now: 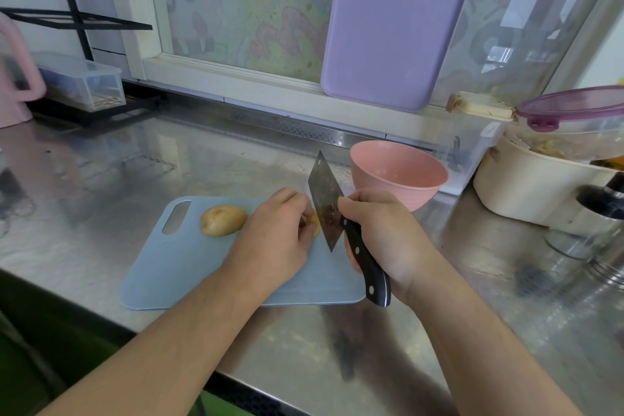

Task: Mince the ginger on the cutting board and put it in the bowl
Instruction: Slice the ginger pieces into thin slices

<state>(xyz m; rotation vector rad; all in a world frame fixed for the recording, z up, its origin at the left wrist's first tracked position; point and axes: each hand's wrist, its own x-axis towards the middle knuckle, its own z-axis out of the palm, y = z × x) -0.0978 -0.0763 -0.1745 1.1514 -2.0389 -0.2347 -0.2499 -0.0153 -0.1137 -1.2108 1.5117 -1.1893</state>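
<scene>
A pale blue cutting board [189, 267] lies on the steel counter. On its left part sits a large piece of ginger [223, 220]. My left hand [277, 233] pinches a smaller ginger piece [314, 222] against the board, mostly hidden by the fingers. My right hand [381, 236] grips the black handle of a cleaver [326, 206], whose blade stands on edge right beside the small piece. A pink bowl [398, 172] stands just behind the board's right end, with nothing visible inside it.
A cream pot [526, 192] and lidded clear containers [574, 125] crowd the right side, with a glass jar [594, 233] in front. A purple board [395, 27] leans on the window. A black rack with a clear box [81, 84] stands at back left.
</scene>
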